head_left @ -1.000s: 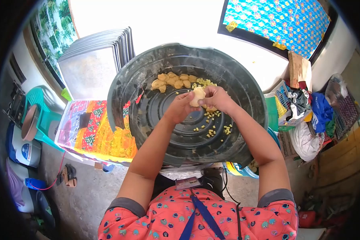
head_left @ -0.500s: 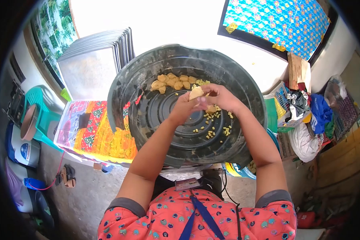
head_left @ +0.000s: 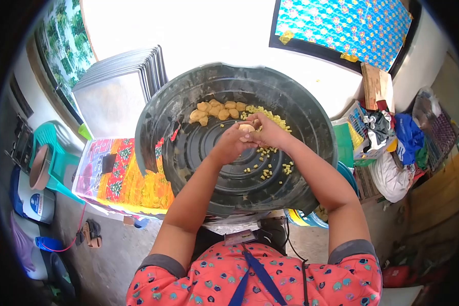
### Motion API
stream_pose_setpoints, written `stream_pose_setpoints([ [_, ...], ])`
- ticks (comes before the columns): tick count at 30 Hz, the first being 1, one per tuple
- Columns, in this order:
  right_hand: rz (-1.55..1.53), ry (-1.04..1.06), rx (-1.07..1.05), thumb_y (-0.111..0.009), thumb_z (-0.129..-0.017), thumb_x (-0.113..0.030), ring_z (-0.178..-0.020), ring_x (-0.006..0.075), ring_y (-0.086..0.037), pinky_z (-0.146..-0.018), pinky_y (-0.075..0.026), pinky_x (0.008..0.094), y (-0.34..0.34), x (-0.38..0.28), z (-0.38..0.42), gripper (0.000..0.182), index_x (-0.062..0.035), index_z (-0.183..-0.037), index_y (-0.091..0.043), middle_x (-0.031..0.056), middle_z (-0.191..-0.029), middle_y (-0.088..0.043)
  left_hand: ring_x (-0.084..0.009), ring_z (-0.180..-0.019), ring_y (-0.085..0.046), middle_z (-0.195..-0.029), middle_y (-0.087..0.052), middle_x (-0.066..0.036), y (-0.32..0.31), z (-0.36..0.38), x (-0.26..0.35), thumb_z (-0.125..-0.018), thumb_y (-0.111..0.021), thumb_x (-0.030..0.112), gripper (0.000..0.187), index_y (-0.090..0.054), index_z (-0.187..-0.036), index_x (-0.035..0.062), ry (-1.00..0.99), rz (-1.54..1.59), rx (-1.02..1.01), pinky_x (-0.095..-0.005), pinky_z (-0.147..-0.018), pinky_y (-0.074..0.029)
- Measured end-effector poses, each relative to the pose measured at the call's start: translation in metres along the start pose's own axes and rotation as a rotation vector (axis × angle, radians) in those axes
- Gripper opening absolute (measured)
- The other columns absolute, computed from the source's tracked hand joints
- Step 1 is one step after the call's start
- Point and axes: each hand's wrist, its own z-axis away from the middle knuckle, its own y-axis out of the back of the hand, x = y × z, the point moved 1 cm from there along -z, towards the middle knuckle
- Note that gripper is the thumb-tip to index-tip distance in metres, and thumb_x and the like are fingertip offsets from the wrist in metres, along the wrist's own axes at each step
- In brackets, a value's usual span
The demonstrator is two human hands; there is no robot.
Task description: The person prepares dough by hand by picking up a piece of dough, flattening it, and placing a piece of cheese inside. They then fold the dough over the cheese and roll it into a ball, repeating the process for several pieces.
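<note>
Over the middle of a large dark round basin (head_left: 209, 196), my left hand (head_left: 231, 145) and my right hand (head_left: 268, 133) meet around a pale piece of dough (head_left: 246, 128). Fingers of both hands wrap it, partly hiding it. Behind them and to the left, several tan dough lumps (head_left: 215, 109) lie in a row. Small yellow cubes (head_left: 268, 116) form a heap beyond my right hand, and loose ones (head_left: 265, 173) are scattered in front of it.
A stack of metal trays (head_left: 115, 97) stands at the back left, beside a colourful cloth (head_left: 137, 188). A green chair (head_left: 61, 158) is at far left. Baskets, bags (head_left: 409, 135) and a wooden board (head_left: 376, 86) crowd the right side.
Both hands have closed further around the dough and moved slightly down, my right hand also leftward. More of the yellow cube heap now shows. The view has shifted a little.
</note>
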Motion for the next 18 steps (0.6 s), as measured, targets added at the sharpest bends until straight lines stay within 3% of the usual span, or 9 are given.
stream_pose_setpoints([
  [4,0.068,0.053,-0.163,-0.073,-0.077,-0.021,-0.071,0.0139,-0.055,-0.065,-0.048,0.0289,0.014,-0.013,0.007,0.062,-0.0062,-0.128,-0.041,0.0089,-0.101,-0.053,-0.0201,-0.089,-0.062,-0.102,-0.060,-0.009,0.006,-0.003,-0.001,-0.089,-0.056,0.015,0.031,-0.048,-0.116,0.0018,-0.053,0.018,0.089,-0.0328,-0.073,-0.052],
  [8,-0.328,-0.103,-0.153,-0.065,-0.084,-0.029,-0.080,0.0164,-0.057,-0.073,-0.050,0.0314,0.018,0.004,0.000,0.056,-0.0055,-0.130,-0.042,0.0095,-0.105,-0.054,-0.0169,-0.089,-0.061,-0.101,-0.059,-0.010,0.014,-0.002,0.001,-0.089,-0.056,0.016,0.029,-0.049,-0.113,0.0012,-0.132,-0.047,0.159,-0.0315,-0.077,-0.050],
  [10,-0.412,-0.210,-0.114,-0.059,-0.090,-0.029,-0.084,0.0183,-0.058,-0.077,-0.051,0.0337,0.015,0.006,-0.004,0.045,-0.0051,-0.126,-0.045,0.0101,-0.106,-0.055,-0.0155,-0.093,-0.058,-0.103,-0.058,-0.008,0.014,-0.003,-0.002,-0.092,-0.053,0.020,0.030,-0.047,-0.115,0.0029,-0.204,-0.099,0.224,-0.0300,-0.080,-0.048],
  [13,-0.476,-0.226,-0.117,-0.053,-0.092,-0.034,-0.083,0.0180,-0.060,-0.078,-0.051,0.0346,-0.001,0.006,-0.003,0.043,-0.0018,-0.121,-0.050,0.0097,-0.103,-0.058,-0.0163,-0.102,-0.054,-0.110,-0.056,-0.006,0.019,-0.007,-0.012,-0.095,-0.047,0.030,0.032,-0.045,-0.117,0.0063,-0.225,-0.075,0.236,-0.0317,-0.087,-0.043],
  [17,-0.632,-0.153,-0.162,-0.056,-0.091,-0.026,-0.082,0.0177,-0.061,-0.076,-0.052,0.0332,-0.011,0.009,-0.007,0.037,0.0012,-0.116,-0.053,0.0102,-0.100,-0.061,-0.0188,-0.110,-0.047,-0.117,-0.051,-0.006,0.032,-0.015,-0.025,-0.096,-0.038,0.043,0.041,-0.043,-0.119,0.0094,-0.204,-0.072,0.328,-0.0331,-0.094,-0.035],
  [18,-0.602,-0.139,-0.142,-0.056,-0.091,-0.023,-0.083,0.0182,-0.061,-0.076,-0.053,0.0333,-0.008,0.006,-0.007,0.036,0.0016,-0.117,-0.052,0.0105,-0.100,-0.061,-0.0188,-0.110,-0.047,-0.117,-0.051,-0.006,0.027,-0.013,-0.021,-0.096,-0.038,0.044,0.043,-0.042,-0.121,0.0089,-0.193,0.017,0.236,-0.0335,-0.094,-0.035],
])
